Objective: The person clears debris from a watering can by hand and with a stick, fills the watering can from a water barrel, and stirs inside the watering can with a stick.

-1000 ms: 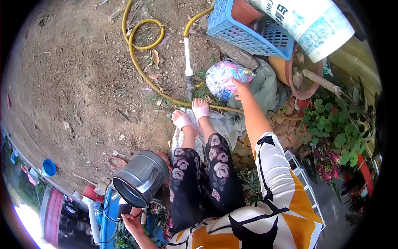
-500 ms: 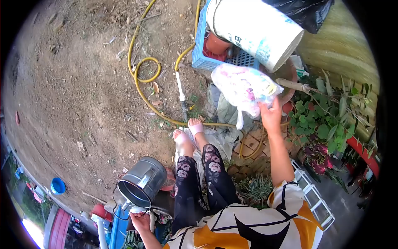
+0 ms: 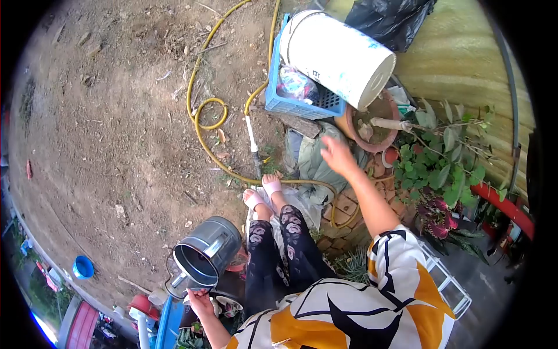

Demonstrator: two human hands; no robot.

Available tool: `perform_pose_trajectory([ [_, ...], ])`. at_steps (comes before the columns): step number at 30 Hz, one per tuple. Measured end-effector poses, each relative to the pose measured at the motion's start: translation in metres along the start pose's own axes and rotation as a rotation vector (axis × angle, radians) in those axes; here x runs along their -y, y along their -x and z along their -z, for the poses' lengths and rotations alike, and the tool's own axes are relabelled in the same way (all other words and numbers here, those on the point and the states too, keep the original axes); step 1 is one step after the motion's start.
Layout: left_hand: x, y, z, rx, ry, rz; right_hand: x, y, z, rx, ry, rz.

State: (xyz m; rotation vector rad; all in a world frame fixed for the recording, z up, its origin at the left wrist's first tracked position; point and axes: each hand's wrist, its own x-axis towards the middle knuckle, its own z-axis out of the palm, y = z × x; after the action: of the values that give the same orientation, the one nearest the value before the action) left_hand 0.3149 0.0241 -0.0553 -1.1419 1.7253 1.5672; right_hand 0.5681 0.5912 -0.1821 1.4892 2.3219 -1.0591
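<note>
The right hand (image 3: 337, 156) hangs empty with fingers spread, above a grey-green sack (image 3: 319, 160) on the ground. The colourful plastic bag (image 3: 295, 83) lies inside the blue crate (image 3: 293, 104), well apart from that hand and partly covered by a white bucket (image 3: 339, 56) lying on its side across the crate. A terracotta pot (image 3: 375, 119) stands just beside the crate, with leafy plants (image 3: 444, 160) to its right. The left hand (image 3: 200, 302) grips the handle of a grey metal watering can (image 3: 206, 251), fingers closed around it. A yellow hose (image 3: 209, 125) loops over bare soil and passes near the sandalled feet (image 3: 263, 192).
</note>
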Motion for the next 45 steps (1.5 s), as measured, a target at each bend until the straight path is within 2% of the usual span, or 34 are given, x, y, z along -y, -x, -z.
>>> perform_pose_trajectory([
  [1, -0.001, 0.002, 0.0, -0.021, -0.001, 0.01, -0.033, 0.033, -0.027, 0.044, -0.138, -0.006],
  [3, -0.002, 0.006, -0.004, -0.077, -0.002, -0.006, -0.045, 0.105, -0.028, 0.393, -0.063, -0.271],
  [5, 0.001, 0.004, 0.004, -0.067, 0.015, -0.002, -0.105, 0.183, -0.055, 0.509, 0.009, -0.334],
  [6, 0.0, 0.002, 0.011, -0.07, 0.019, 0.018, -0.102, 0.218, -0.044, 0.532, -0.008, -0.522],
  [8, 0.0, -0.001, 0.026, -0.012, 0.02, 0.054, -0.112, 0.283, -0.027, 0.499, 0.094, -0.583],
  [10, -0.002, 0.003, 0.032, 0.0, 0.051, 0.045, -0.105, 0.316, -0.007, 0.435, -0.346, -0.995],
  [12, -0.006, 0.007, 0.036, -0.043, 0.028, 0.085, -0.099, 0.336, 0.005, 0.383, -0.412, -1.045],
  [14, -0.003, -0.004, 0.052, -0.059, 0.016, 0.075, -0.1, 0.355, 0.004, 0.202, -0.565, -1.14],
  [16, -0.017, 0.041, 0.02, -0.11, 0.021, 0.066, -0.097, 0.359, 0.001, 0.151, -0.624, -1.087],
  [18, -0.014, 0.02, 0.045, -0.023, 0.011, 0.069, -0.093, 0.357, 0.007, 0.088, -0.674, -1.031],
  [19, 0.001, -0.04, 0.091, 0.009, 0.083, 0.25, -0.087, 0.354, 0.011, 0.11, -0.717, -1.008],
  [20, -0.002, -0.027, 0.084, -0.019, 0.05, 0.221, -0.083, 0.348, 0.013, 0.132, -0.758, -0.974],
  [22, 0.026, -0.088, 0.13, 0.036, 0.141, 0.091, -0.097, 0.338, -0.006, 0.109, -0.787, -0.905],
  [25, 0.04, -0.103, 0.143, -0.09, 0.249, 0.138, -0.08, 0.313, 0.006, 0.091, -0.82, -0.816],
  [29, 0.072, -0.103, 0.16, 0.006, 0.312, 0.059, -0.073, 0.273, 0.011, 0.128, -0.804, -0.666],
  [31, 0.089, -0.117, 0.172, 0.155, 0.318, -0.042, -0.065, 0.263, 0.021, 0.114, -0.79, -0.6],
  [32, 0.101, -0.127, 0.179, 0.253, 0.265, -0.143, -0.043, 0.258, 0.04, 0.138, -0.72, -0.595],
  [34, 0.101, -0.08, 0.162, 0.023, -0.858, -0.646, -0.019, 0.246, 0.058, 0.203, -0.612, -0.555],
  [36, 0.067, 0.02, 0.117, 0.07, -0.497, -0.557, -0.009, 0.227, 0.063, 0.188, -0.643, -0.55],
  [38, 0.067, 0.048, 0.094, -0.113, 0.604, 0.062, 0.004, 0.209, 0.07, 0.231, -0.636, -0.527],
  [42, 0.087, 0.055, 0.095, -0.207, 0.753, 0.081, 0.028, 0.19, 0.079, 0.324, -0.567, -0.419],
  [44, 0.102, 0.039, 0.1, -0.311, 0.834, 0.213, 0.046, 0.194, 0.087, 0.37, -0.508, -0.268],
  [45, 0.107, 0.036, 0.099, -0.333, 0.842, 0.171, 0.059, 0.184, 0.089, 0.403, -0.464, -0.234],
])
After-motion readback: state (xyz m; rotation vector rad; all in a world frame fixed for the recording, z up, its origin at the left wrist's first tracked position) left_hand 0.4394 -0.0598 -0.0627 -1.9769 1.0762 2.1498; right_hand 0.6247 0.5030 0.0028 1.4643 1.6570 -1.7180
